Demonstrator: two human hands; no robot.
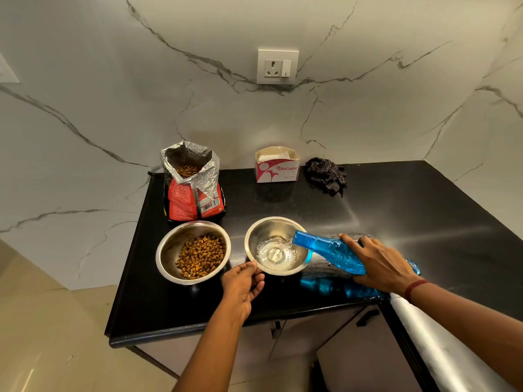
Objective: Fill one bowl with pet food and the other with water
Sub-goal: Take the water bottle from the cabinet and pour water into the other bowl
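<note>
Already the first bowl (171, 244) held kibble (202, 256), while the right hand (382, 264) gripped the tilted blue bottle (328, 251), part-filling the water bowl (270, 223) whose rim the left hand (240, 284) pinched.

Kibble bowl (193, 252) left of water bowl (276, 246), food bag (193, 182) behind, bottle (331, 253) right, on counter (424, 222)

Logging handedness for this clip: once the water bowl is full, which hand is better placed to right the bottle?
Right hand: it grips the blue bottle tilted over the water bowl; the left hand holds that bowl's rim.
</note>
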